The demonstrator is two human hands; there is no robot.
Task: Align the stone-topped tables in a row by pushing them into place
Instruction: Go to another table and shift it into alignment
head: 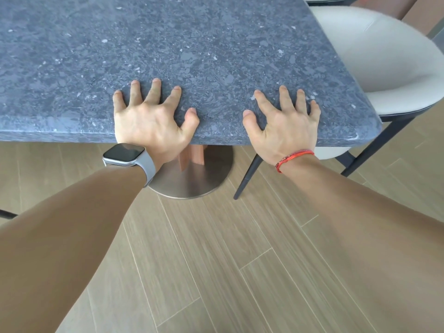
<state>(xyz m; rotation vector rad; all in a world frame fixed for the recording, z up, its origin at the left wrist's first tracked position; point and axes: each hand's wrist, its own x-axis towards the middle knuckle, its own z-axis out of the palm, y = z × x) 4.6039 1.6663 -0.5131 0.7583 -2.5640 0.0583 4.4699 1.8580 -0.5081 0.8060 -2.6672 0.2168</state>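
1. Your left hand [149, 118] is flat on the near edge of the dark grey speckled stone-topped table [192, 44], fingers splayed wide, gripping nothing. There's a grey smartwatch [127, 155] on that wrist.
2. Your right hand [286, 123] sits just beside it on the same edge, also splayed and flat, with a red string bracelet [293, 157] on the wrist.
3. The table fills the top of the view and runs off the frame left and up, so you can't see any other tables.
4. Underneath, only part of the round brushed-metal base [194, 179] shows; the reddish post is mostly hidden.
5. A cream cushioned chair with dark legs [384, 63] is tucked at the right corner, partly cut off.
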